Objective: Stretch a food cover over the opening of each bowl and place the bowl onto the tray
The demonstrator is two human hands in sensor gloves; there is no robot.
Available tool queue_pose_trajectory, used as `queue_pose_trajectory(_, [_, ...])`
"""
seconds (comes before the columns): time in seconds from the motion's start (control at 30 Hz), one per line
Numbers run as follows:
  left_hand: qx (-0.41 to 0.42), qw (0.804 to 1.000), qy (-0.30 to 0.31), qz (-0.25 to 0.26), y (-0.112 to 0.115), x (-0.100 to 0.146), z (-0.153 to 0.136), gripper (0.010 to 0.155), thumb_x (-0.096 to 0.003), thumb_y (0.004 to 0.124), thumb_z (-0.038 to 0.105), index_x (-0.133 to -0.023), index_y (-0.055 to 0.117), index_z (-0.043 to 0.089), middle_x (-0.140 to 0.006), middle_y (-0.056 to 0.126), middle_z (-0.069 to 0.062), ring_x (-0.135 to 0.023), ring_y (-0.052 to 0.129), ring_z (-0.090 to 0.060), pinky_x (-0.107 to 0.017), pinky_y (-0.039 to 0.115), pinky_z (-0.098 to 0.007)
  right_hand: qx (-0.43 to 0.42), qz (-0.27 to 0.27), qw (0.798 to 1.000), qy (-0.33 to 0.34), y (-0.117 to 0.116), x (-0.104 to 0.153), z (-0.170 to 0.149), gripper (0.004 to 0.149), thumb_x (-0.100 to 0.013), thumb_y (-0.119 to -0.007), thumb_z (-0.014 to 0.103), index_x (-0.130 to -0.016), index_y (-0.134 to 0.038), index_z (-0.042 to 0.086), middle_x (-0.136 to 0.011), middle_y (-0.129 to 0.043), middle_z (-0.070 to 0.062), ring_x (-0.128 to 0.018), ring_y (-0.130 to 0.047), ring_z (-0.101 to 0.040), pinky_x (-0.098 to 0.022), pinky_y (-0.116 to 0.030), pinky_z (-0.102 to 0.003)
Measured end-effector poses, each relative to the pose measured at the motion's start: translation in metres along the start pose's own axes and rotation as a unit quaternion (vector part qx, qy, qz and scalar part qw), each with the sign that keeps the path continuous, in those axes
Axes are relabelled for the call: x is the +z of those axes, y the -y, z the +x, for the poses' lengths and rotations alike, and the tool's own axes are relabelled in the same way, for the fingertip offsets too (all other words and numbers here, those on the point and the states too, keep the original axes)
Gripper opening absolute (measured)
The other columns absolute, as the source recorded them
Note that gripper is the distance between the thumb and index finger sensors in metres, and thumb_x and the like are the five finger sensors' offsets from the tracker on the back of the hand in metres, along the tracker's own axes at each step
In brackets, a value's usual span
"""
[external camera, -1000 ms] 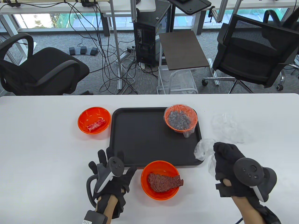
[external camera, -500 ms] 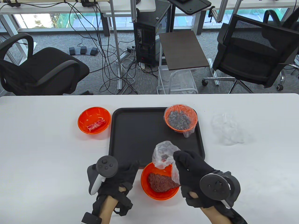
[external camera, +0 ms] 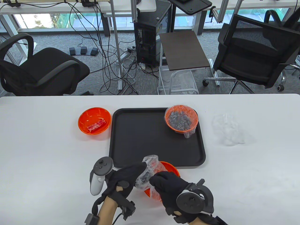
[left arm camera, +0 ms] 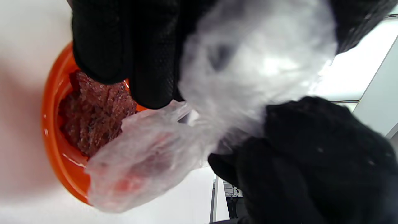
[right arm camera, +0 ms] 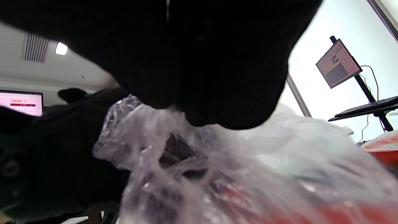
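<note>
A crumpled clear food cover [external camera: 150, 167] hangs just above the near orange bowl [external camera: 170, 166], which holds a slab of brown meat [left arm camera: 93, 121]. My left hand [external camera: 140, 170] grips the cover's left side and my right hand [external camera: 156, 178] grips its right side; together they hide most of the bowl. In the left wrist view the cover [left arm camera: 248, 62] bunches under my fingers [left arm camera: 124, 46] over the bowl's rim [left arm camera: 49, 124]. In the right wrist view the cover [right arm camera: 217, 174] fills the space below my fingers [right arm camera: 202, 62]. The black tray [external camera: 145, 145] lies just beyond.
A covered orange bowl [external camera: 181, 118] of dark food stands on the tray's far right corner. An uncovered orange bowl [external camera: 94, 120] with red pieces sits left of the tray. Spare clear covers [external camera: 227, 129] lie on the white table to the right.
My right hand carried the cover leftward from the tray's right side to above the near bowl. My left hand turned and rose to take hold of the cover's left side.
</note>
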State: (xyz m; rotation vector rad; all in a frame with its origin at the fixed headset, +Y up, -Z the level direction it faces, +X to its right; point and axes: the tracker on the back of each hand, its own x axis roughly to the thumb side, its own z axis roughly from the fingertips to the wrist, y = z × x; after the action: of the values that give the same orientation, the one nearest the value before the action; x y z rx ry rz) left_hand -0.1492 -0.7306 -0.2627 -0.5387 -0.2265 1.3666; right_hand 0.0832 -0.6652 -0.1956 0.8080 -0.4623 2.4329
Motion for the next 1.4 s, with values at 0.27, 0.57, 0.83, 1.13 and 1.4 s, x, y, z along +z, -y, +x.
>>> queue_pose_trajectory(0.27, [-0.011, 0.999, 0.035, 0.036, 0.0, 0.005, 0.009, 0.047, -0.0513, 0.086, 0.049, -0.089, 0.091, 0.022, -0.078, 0.112, -0.001, -0.063, 0.118, -0.024, -0.046, 0.098, -0.042, -0.045, -0.003, 0.999, -0.004, 0.0, 0.005, -0.007, 0.047, -0.043, -0.096, 0.033, -0.088, -0.091, 0.023, -0.087, -0.093, -0.009, -0.067, -0.106, -0.031, -0.045, -0.098, -0.038])
queue_pose_trajectory(0.57, [0.059, 0.991, 0.116, -0.005, -0.012, 0.014, 0.016, 0.045, -0.0516, 0.084, 0.047, -0.09, 0.089, 0.026, -0.079, 0.11, 0.001, -0.065, 0.117, -0.022, -0.049, 0.096, -0.041, -0.205, -0.156, 0.941, -0.22, 0.03, 0.021, -0.073, 0.051, -0.048, -0.082, 0.025, -0.097, -0.08, 0.01, -0.093, -0.084, -0.021, -0.071, -0.098, -0.042, -0.046, -0.093, -0.045])
queue_pose_trajectory(0.83, [0.063, 0.988, 0.142, 0.013, 0.0, 0.016, 0.023, 0.044, -0.0524, 0.083, 0.047, -0.092, 0.088, 0.027, -0.081, 0.109, 0.002, -0.067, 0.116, -0.022, -0.051, 0.096, -0.042, -0.424, 0.021, 0.874, -0.235, -0.013, 0.017, -0.082, 0.068, -0.047, -0.088, 0.032, -0.104, -0.07, -0.001, -0.098, -0.076, -0.031, -0.075, -0.095, -0.049, -0.049, -0.091, -0.045])
queue_pose_trajectory(1.13, [-0.027, 0.99, 0.119, 0.073, 0.025, 0.008, 0.021, 0.043, -0.052, 0.085, 0.046, -0.091, 0.089, 0.029, -0.083, 0.109, 0.001, -0.068, 0.116, -0.022, -0.051, 0.097, -0.041, -0.433, 0.061, 0.874, -0.213, -0.032, 0.011, -0.059, 0.09, -0.05, -0.086, 0.044, -0.109, -0.042, -0.009, -0.102, -0.06, -0.036, -0.084, -0.084, -0.056, -0.053, -0.085, -0.05])
queue_pose_trajectory(1.4, [0.01, 0.991, 0.118, 0.07, 0.033, 0.005, 0.016, 0.043, -0.0514, 0.087, 0.046, -0.091, 0.09, 0.03, -0.088, 0.106, 0.001, -0.072, 0.115, -0.025, -0.053, 0.097, -0.042, -0.349, 0.013, 0.888, -0.297, -0.029, 0.016, -0.067, 0.07, -0.043, -0.096, 0.034, -0.096, -0.074, -0.007, -0.083, -0.093, -0.027, -0.058, -0.114, -0.037, -0.031, -0.103, -0.036])
